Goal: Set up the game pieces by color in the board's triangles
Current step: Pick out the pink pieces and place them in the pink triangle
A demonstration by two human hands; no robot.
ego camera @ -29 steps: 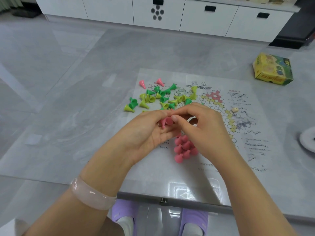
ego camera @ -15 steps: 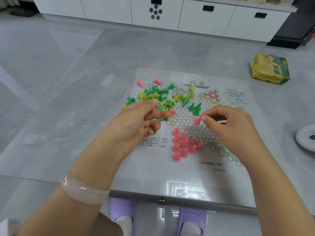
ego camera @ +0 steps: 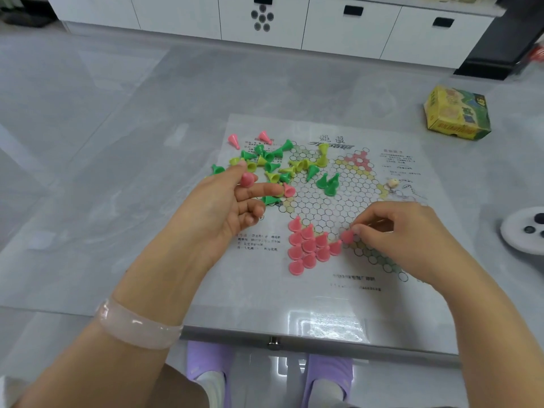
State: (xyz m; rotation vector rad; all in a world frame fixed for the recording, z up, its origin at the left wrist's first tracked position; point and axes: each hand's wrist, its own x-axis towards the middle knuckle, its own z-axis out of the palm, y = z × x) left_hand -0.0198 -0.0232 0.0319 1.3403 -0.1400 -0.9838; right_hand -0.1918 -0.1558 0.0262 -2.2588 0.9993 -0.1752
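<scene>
A paper board [ego camera: 329,201] printed with a hexagon star lies on the grey table. Several pink pieces [ego camera: 307,245] stand packed in its near triangle. My right hand [ego camera: 394,231] pinches one pink piece [ego camera: 348,236] and holds it at the right end of that pink group. My left hand [ego camera: 226,201] hovers over the board's left side and holds two pink pieces [ego camera: 248,180] in its fingers. Loose dark green and yellow-green pieces [ego camera: 273,166] lie scattered beyond it. Two more pink pieces [ego camera: 234,140] lie at the far left corner.
A yellow and green box [ego camera: 456,113] sits at the far right of the table. A white round dish [ego camera: 527,231] with dark pieces lies at the right edge. A small beige die [ego camera: 393,182] rests on the board's right side. White cabinets stand behind.
My right hand took a pink piece from my left hand and carried it down to the right end of the pink group. My left hand moved back toward the loose pile.
</scene>
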